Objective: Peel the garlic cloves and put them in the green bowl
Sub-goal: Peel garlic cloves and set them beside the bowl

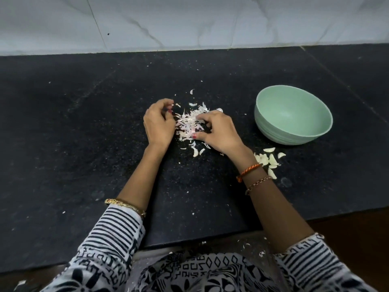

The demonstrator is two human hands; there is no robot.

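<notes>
Head view, only one cam. Skins [190, 121] piled mid desk [84, 127] between both hands, so peeling waste stays in one spot, apart from the clean stuff. Peeled garlic cloves [267, 159] sit in a loose cluster on the desk just beside the right wrist, near the green bowl [293, 116] but not in it. Bowl interior looks bare from here, so my read: cloves get staged first, transfer to bowl not yet done. One more pale clove-like piece [195, 152] lies at the near edge of the pile; can't tell if peeled.

Left hand [159, 121]: fingers curled in, tips pinched together at the left edge of the pile. Looks like it grips smth small, a clove or a bit of skin, but item hidden by the fingers, so can't tell what.

Right hand [219, 131]: palm down over the right side of the pile, fingers bent, tips and thumb touching the skins. Prob sorting through for an unpeeled clove. Whether it actually holds anything: can't tell, fingertips buried in the scraps.
</notes>
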